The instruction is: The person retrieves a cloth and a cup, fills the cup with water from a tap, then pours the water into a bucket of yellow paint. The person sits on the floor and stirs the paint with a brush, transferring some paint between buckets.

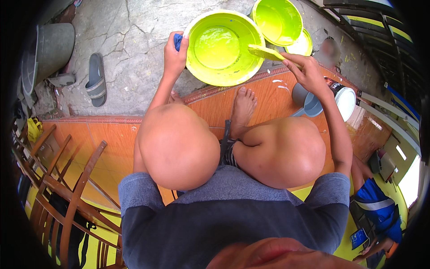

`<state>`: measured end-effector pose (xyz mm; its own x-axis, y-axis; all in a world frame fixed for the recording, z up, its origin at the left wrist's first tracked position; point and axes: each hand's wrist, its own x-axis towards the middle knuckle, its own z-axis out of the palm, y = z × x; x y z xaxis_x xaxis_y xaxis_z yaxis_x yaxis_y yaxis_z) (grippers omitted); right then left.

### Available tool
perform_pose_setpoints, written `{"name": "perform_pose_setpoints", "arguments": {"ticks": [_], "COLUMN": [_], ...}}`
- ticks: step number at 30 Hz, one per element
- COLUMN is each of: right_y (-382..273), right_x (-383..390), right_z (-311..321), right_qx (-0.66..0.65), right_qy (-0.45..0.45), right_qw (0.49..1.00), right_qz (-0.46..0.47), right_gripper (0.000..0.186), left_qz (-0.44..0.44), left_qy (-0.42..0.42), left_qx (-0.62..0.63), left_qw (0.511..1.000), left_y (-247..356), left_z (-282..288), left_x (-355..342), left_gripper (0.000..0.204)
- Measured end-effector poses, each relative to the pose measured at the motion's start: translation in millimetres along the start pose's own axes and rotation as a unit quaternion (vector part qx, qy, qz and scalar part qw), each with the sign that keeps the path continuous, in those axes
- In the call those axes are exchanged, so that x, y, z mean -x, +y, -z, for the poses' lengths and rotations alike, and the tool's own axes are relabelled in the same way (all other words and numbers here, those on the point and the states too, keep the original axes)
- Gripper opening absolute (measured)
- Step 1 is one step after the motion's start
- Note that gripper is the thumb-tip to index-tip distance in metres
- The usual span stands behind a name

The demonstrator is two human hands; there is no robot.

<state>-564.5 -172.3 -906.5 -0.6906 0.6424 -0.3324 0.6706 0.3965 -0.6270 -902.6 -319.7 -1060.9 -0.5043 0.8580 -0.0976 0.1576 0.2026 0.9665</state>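
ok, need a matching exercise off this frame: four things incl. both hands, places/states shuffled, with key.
1. left hand
2. right hand
3. brush
4. sandal

A. grey, on the cracked concrete
B. yellow-green, its end over the basin
C. at the basin's left rim, with a small blue thing
D. pinching a handle, right of the basin

Pairs: 1-C, 2-D, 3-B, 4-A

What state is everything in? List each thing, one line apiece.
Wide yellow-green basin, open, paint-coated inside
Brush, coated yellow-green
Yellow-green bucket, open
Grey sandal, unworn
Left hand, closed on the basin's rim with a blue item
Right hand, gripping the brush
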Motion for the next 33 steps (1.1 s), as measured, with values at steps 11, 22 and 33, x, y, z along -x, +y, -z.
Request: {"name": "perform_pose_setpoints", "arguments": {"ticks": [11, 22, 33], "right_y": [16, 103, 110], "right_x": [-14, -168, -171], "right_z": [55, -11, -10], "right_qx": [0.032, 0.372, 0.107], "right_qy": [-0.001, 0.031, -0.124], "right_qw": [0.996, 0.917, 0.976], "right_qz": [-0.082, -0.139, -0.141], "right_gripper": [0.034, 0.031, 0.039], "left_qz": [-0.004, -0.002, -0.011], "left_qy": [0.036, 0.036, 0.036], "left_qx": [0.052, 0.04, 0.049], "left_qw": [0.998, 0.999, 0.998], "left_y": [-3, -2, 1], "left_z": [-8, -3, -7], "left_x": [4, 11, 10], "left_gripper": [0.028, 0.028, 0.028]}}
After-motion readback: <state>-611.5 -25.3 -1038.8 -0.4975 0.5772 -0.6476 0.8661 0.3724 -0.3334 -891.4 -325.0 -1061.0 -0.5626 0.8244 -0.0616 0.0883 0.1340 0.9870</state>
